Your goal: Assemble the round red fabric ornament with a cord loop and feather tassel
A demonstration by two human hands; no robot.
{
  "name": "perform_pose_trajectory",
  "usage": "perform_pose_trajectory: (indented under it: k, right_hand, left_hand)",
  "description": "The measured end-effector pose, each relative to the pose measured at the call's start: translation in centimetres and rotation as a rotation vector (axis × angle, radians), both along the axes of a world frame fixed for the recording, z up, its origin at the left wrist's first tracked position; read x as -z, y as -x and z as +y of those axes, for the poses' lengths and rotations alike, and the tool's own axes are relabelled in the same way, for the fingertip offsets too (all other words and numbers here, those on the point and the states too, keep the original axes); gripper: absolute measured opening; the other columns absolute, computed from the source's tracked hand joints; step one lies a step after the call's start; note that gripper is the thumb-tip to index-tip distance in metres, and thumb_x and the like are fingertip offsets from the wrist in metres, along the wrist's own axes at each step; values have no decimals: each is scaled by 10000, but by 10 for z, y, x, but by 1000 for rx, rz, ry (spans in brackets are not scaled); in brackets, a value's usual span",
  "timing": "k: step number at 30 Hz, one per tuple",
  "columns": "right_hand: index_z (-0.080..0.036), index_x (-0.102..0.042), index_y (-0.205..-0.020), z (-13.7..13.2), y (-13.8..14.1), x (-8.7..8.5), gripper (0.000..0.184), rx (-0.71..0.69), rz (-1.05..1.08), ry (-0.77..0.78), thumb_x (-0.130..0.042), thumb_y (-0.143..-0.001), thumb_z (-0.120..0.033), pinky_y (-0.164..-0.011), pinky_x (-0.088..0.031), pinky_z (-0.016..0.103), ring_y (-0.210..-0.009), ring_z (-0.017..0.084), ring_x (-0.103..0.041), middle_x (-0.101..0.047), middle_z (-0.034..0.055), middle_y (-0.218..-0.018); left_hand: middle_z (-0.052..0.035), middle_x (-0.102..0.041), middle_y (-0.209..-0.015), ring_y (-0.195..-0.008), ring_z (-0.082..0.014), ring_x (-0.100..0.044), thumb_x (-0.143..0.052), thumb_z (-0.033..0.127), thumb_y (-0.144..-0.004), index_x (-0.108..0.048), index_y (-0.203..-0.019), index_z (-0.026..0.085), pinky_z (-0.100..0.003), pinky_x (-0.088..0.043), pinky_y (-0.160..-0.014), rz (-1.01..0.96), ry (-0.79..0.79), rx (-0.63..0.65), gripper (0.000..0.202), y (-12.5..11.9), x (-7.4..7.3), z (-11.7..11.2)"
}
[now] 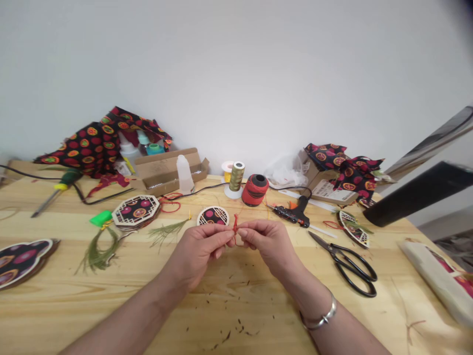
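Our left grip (197,249) and right grip (268,244) meet just above the wooden tabletop (236,315), each clamped on a knotted red cord (235,228) between thumb and fingertips. The cord sits in the narrow gap between the two grips, its knotted part upright and a loose end hanging a little below. Just beyond it, near but not touching, lies a small round lattice-framed ornament (213,216) with black patterned fabric. Farther back stand a red thread spool (254,190) and a gold thread spool (236,176). A black hot glue gun (291,214) lies to the right of them, with black-handled scissors (343,264) nearer us on the right. To our left sit a stack of octagonal lattice pieces (136,212) and a green feathery tassel (96,255). A silver bangle (321,311) circles our right wrist, and small dark clippings (240,325) are scattered below our hands.
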State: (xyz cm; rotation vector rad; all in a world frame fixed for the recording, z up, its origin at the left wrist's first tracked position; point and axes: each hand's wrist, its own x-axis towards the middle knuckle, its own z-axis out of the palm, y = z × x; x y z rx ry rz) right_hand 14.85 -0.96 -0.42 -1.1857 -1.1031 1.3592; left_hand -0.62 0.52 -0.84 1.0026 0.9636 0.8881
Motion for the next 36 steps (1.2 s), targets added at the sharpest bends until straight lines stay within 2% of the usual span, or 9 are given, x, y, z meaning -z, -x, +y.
perform_pose_trajectory:
  k: [4,10,15,18,21,27,31,36]
  right_hand:
    - [-151,-649,-618,0,0,2,170,59,-85,-39,-702,-656,-308,-510,-375,234,-501,91,-454,-572,-12,-532]
    - [-165,-618,-636,-3,2,3,186,97,-183,-126,-664,-708,-330,-493,-368,232,-502,97,-444,-553,-15,-544]
    - [-173,-640,-671,-10,7,3,164,88,-286,-229,-623,-770,-303,-512,-393,234,-527,105,-487,-624,10,-616]
    - [-171,-653,-688,-14,9,2,152,110,-458,-359,-610,-797,-268,-529,-405,231,-545,107,-505,-633,19,-635]
    - [-172,-648,-724,-16,9,5,133,129,-661,-555,-587,-824,-234,-534,-403,229,-549,107,-501,-605,15,-626]
    - [-159,-614,-854,-19,5,12,165,29,-1142,-963,-454,-888,-138,-635,-395,292,-676,155,-519,-617,57,-741]
    - [-148,-590,-833,-22,4,6,201,-15,-1386,-1077,-404,-874,-83,-571,-323,319,-622,165,-457,-570,48,-696]
    - [-138,-570,-809,-24,7,0,225,-52,-1516,-1131,-362,-870,-75,-541,-268,334,-596,173,-423,-533,52,-686]
  left_hand:
    - [-10,-636,-627,-463,-47,-377,-694,262,-698,-714,-654,148,-199,-275,-466,14,-8,-6,124,0,0,-1]
    - [-18,-648,-632,-460,-51,-377,-701,275,-686,-724,-681,153,-201,-275,-456,34,-3,-47,124,1,0,-1]
    - [-25,-658,-627,-443,-57,-375,-710,285,-660,-730,-681,155,-209,-260,-429,48,-12,-87,134,0,-1,-1]
    - [-26,-667,-629,-438,-57,-375,-717,275,-645,-732,-677,161,-206,-255,-417,26,3,-96,120,-1,0,-1]
    - [-8,-644,-600,-431,-47,-367,-728,271,-636,-734,-672,165,-195,-243,-409,-12,29,-108,113,-1,2,-2]
    - [31,-532,-503,-421,-40,-343,-751,261,-617,-727,-670,151,-180,-219,-385,-42,110,-122,124,-2,2,-1]
    - [45,-480,-486,-420,-29,-323,-754,228,-617,-708,-634,132,-158,-201,-369,-100,174,-103,108,-2,2,0]
    - [56,-467,-492,-427,-10,-318,-766,164,-595,-695,-610,112,-122,-219,-374,-215,261,-84,90,-3,4,1]
